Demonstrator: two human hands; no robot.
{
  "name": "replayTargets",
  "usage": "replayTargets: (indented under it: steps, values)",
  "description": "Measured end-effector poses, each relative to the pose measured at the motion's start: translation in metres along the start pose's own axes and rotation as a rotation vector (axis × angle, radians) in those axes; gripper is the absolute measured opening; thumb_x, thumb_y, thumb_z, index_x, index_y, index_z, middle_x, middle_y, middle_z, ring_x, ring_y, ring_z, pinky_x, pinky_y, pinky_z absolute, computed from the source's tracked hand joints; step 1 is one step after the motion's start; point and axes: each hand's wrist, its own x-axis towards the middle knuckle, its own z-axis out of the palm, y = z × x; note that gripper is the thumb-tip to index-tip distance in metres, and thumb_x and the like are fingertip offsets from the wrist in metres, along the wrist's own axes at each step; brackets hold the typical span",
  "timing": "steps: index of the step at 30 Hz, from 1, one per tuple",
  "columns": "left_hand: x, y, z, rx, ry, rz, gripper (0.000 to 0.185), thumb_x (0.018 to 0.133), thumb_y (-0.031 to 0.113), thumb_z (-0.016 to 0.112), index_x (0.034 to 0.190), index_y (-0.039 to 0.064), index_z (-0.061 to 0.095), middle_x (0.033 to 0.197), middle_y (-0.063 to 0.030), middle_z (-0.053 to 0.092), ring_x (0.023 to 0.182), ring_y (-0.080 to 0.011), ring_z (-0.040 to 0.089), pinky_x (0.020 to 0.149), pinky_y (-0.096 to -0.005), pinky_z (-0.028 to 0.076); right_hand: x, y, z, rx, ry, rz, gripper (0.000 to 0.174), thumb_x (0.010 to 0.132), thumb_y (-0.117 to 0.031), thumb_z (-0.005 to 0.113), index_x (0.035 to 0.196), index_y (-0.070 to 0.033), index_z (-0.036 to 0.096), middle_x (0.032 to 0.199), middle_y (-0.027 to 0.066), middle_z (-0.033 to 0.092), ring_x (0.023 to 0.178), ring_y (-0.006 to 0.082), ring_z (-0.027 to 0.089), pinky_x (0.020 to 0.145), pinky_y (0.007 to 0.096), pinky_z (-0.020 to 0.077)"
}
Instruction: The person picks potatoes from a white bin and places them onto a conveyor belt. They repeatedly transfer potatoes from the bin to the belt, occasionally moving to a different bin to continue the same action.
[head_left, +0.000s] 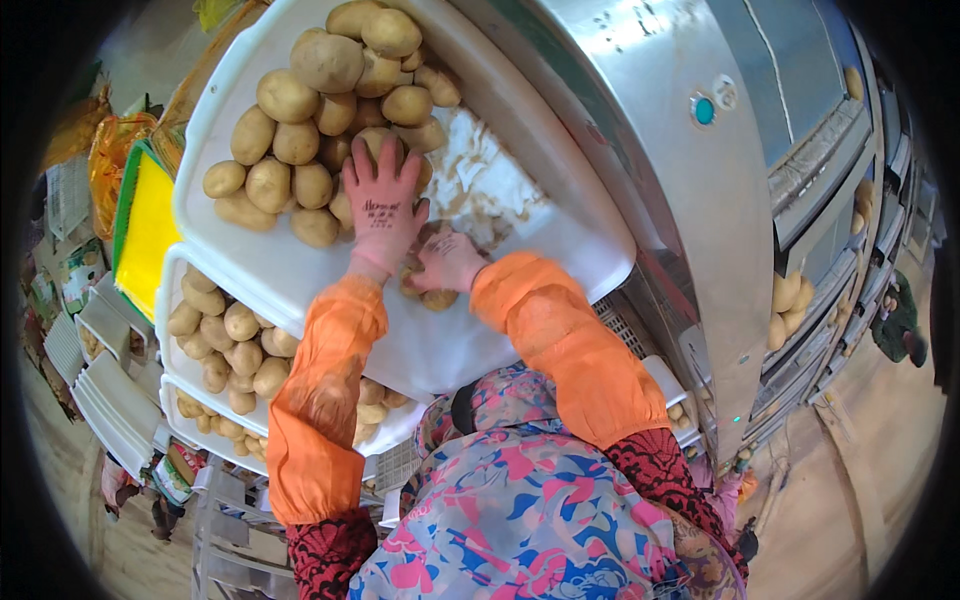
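Note:
In a pink work glove, my left hand lies palm down on the heap of potatoes, its fingers spread over one of them. My right hand, gloved the same way, is just below and to the right of it. A few potatoes lie under and beside its curled fingers; whether it grips one is hidden. Both hands are inside a large white plastic tray. The potatoes fill the tray's far and left part. Brown dirt smears the tray floor to the right of them.
Two more white trays of potatoes sit below on the left. Along the right runs a stainless steel machine with a green button and potatoes on its far side. A yellow-and-green panel stands left.

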Motion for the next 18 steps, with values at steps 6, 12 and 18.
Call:
replayTargets:
  steps: [6, 12, 18]
  values:
    - [0.017, -0.008, 0.036, 0.064, 0.067, 0.041, 0.079, 0.068, 0.033, 0.085, 0.138, 0.028, 0.049, 0.146, -0.0097, 0.042, 0.136, -0.0530, 0.031, 0.106, -0.0643, 0.032, 0.005, 0.000, 0.019, 0.180, -0.176, -0.060, 0.077, 0.081, -0.065, 0.060, 0.123, -0.001, 0.061, 0.108, 0.0200, 0.072, 0.100, 0.0356, 0.070, 0.086, 0.0490, 0.0531]
    - [0.016, -0.011, 0.054, -0.045, 0.223, 0.056, 0.071, 0.066, 0.032, 0.084, 0.131, 0.028, 0.055, 0.143, -0.0074, 0.045, 0.134, -0.0514, 0.034, 0.105, -0.0646, 0.033, -0.008, 0.003, 0.055, 0.423, 0.123, 0.055, 0.071, 0.076, -0.061, 0.066, 0.112, 0.000, 0.063, 0.101, 0.0208, 0.072, 0.098, 0.0351, 0.070, 0.085, 0.0475, 0.0522]
    - [0.014, -0.024, 0.065, -0.017, 0.239, 0.141, 0.057, 0.063, 0.028, 0.083, 0.115, 0.022, 0.061, 0.142, -0.0041, 0.048, 0.133, -0.0495, 0.037, 0.105, -0.0634, 0.035, -0.014, -0.004, 0.036, 0.444, 0.054, 0.056, 0.065, 0.072, -0.056, 0.071, 0.109, -0.004, 0.067, 0.097, 0.0189, 0.072, 0.094, 0.0358, 0.070, 0.081, 0.0468, 0.0515]
